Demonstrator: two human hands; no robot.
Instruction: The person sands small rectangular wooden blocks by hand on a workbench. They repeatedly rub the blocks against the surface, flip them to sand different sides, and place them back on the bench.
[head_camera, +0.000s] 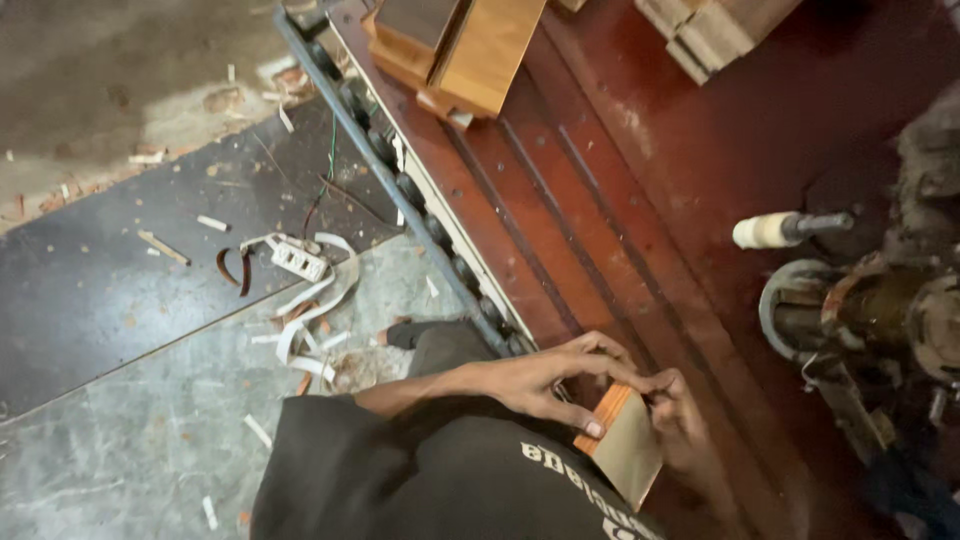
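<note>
Down at the red machine table's (600, 200) near edge, I'm pinching a small wood panel (628, 450) with both hands, left (545, 385) and right (685, 430) (grip's fingertip-only, so it could slip off the edge).

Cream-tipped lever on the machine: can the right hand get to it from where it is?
Probably yes. The cream-tipped lever sticks out over bare red table with nothing between it and the right hand. But that hand and the left hand are holding a small wooden panel.
</note>
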